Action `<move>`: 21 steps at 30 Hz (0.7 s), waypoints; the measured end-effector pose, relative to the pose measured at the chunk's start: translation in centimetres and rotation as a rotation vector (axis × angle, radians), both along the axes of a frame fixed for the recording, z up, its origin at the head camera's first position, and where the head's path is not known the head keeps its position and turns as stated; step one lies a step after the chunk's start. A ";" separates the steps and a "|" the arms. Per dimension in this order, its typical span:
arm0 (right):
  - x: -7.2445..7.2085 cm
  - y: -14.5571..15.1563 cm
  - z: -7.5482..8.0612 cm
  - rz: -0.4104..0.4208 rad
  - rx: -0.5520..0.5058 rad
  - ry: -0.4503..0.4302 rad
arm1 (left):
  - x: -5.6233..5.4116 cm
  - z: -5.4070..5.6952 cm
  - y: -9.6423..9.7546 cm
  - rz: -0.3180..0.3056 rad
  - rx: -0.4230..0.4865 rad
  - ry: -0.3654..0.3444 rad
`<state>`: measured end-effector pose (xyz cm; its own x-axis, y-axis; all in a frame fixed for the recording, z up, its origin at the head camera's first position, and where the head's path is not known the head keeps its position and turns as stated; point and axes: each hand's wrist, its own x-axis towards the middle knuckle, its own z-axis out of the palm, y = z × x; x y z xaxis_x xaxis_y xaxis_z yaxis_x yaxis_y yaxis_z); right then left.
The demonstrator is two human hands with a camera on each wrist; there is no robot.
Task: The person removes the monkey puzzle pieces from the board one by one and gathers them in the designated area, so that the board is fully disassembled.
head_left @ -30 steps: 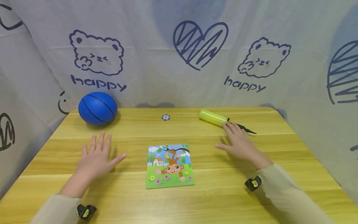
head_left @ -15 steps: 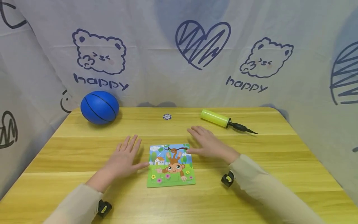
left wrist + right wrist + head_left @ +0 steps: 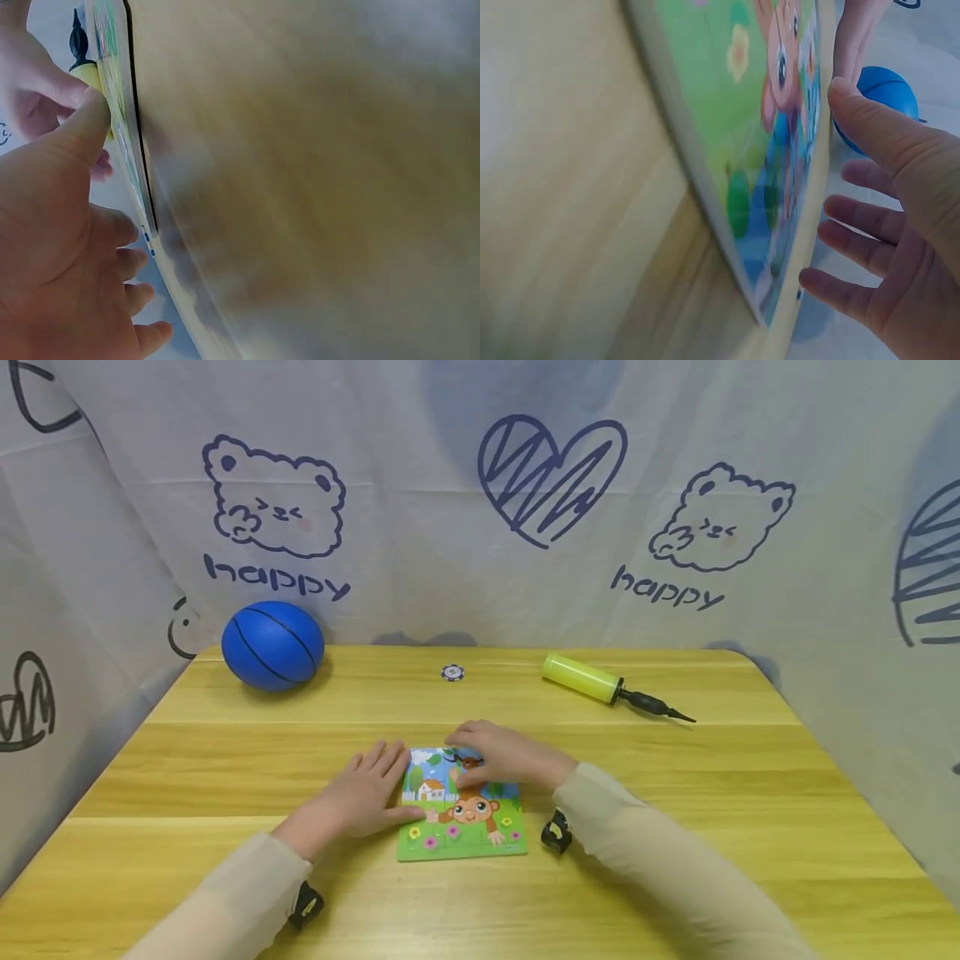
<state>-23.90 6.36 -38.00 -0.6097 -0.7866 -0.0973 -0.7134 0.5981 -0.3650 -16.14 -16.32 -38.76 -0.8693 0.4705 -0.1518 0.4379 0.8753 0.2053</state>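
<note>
A square jigsaw puzzle (image 3: 472, 835) with a monkey picture lies flat on the wooden table. My left hand (image 3: 356, 797) is at its left edge, fingers extended and thumb reaching over the picture's left side. Across the upper right part of the puzzle my right hand (image 3: 506, 756) hovers or rests, hiding some of the picture; contact is hard to tell. In the right wrist view the right hand (image 3: 900, 217) has its fingers spread, with nothing gripped. The left wrist view shows the left hand (image 3: 67, 217) with thumb and fingers apart beside the puzzle's edge (image 3: 124, 112).
A blue basketball (image 3: 273, 646) sits at the back left of the table (image 3: 675, 827). Near the back edge lies a poker chip (image 3: 452, 672). A yellow hand pump (image 3: 581, 678) with a black nozzle lies at the back right. A printed curtain (image 3: 420, 527) hangs behind.
Both hands have moved inward from the sides to the puzzle. The right hand came left, away from the pump, and is now over the puzzle's upper part. The puzzle stays put.
</note>
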 end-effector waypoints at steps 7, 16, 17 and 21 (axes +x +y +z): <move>0.0 -2.7 -0.2 0.057 0.029 0.045 | -0.1 0.1 0.4 -0.004 -0.038 -0.053; -0.1 -4.7 -0.2 0.082 0.059 0.068 | -0.3 0.1 0.7 0.005 -0.065 -0.067; -0.1 -4.8 -0.2 0.083 0.061 0.070 | -0.3 0.1 0.7 0.005 -0.067 -0.067; -0.2 -5.1 -0.4 0.072 0.075 0.079 | -0.3 0.1 0.7 0.006 -0.075 -0.067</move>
<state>-24.08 1.21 -38.39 -0.5599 -0.8210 -0.1119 -0.7802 0.5679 -0.2623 -16.39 -15.61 -38.69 -0.8588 0.4504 -0.2441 0.4199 0.8918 0.1681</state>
